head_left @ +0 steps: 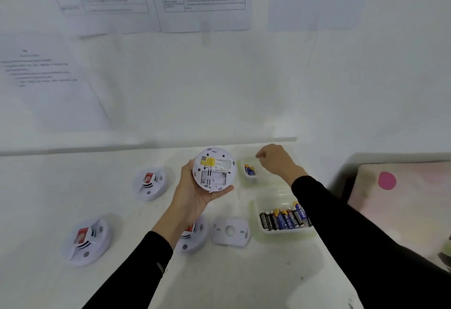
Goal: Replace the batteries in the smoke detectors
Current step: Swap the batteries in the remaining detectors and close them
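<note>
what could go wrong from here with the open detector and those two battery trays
1. Mix-up: the small tray by the right hand and the bigger tray nearer the person hold look-alike batteries, so used ones might go back in.
2. Drop: the detector rests tilted in the left hand, its battery bay open and seemingly empty. With only a one-handed grip, it could slip onto the table.

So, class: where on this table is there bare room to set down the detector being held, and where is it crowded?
For the held detector, bare table lies at the near edge, between the sleeves, in front of the mounting plate. More lies far left, behind the far detector. The right is crowded: small tray, battery tray, right hand.
</note>
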{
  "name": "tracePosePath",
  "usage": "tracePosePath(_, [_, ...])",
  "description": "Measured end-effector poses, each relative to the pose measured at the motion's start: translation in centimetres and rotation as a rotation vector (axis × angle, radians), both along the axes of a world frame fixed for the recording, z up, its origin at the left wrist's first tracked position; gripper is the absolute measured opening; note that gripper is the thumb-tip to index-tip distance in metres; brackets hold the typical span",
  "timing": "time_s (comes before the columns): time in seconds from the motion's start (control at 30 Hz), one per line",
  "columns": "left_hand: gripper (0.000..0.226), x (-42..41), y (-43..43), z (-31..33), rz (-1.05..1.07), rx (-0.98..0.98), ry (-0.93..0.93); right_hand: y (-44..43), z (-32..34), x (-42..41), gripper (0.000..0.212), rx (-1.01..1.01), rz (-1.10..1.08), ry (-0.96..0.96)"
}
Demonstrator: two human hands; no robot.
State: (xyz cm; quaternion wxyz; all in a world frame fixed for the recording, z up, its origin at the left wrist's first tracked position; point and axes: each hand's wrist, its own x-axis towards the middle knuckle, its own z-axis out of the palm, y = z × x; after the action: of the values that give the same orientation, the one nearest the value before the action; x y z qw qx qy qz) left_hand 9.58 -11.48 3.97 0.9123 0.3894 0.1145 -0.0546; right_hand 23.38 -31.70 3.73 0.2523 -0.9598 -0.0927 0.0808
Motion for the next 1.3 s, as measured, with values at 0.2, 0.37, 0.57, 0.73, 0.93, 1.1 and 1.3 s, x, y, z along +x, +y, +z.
tracePosePath(0.2, [0.047, 0.6, 0.2, 0.5, 0.037, -0.089, -0.004, 1.2, -1.0, 1.4, 0.027, -0.096, 0.136, 0.234])
tracePosePath(0.37, [0.048, 1.3, 0.2, 0.6, 0.062, -0.113, -0.015, 0.2, -1.3, 1.3, 0.015, 0.014, 0.036, 0.194])
tracePosePath(0.57, [0.057, 2.2, -0.4, 0.0, 0.039, -0.061, -0.052, 0.4, 2.6, -5.5, 0.016, 0.848, -0.249, -0.291])
tracePosePath(0.73, [0.061, 2.7, -2.1, 0.6, 0.025, -0.013, -0.037, 2.6, 2.3, -9.7, 0.017, 0.803, 0.022, -0.365])
tracePosePath(0.93, [0.063, 2.6, -3.0, 1.0, 0.029, -0.049, 0.007, 3.5, -0.3, -8.9, 0.015, 0.683, 0.006, -0.551])
tracePosePath(1.1, [0.062, 2.6, -2.9, 1.2, 0.032, -0.082, 0.002, 4.0, -0.9, -8.8, 0.024, 0.635, -0.016, -0.621])
tracePosePath(1.3, [0.061, 2.8, -2.8, 1.8, 0.032, -0.120, -0.038, 4.1, -0.6, -9.2, 0.016, 0.514, 0.069, -0.750])
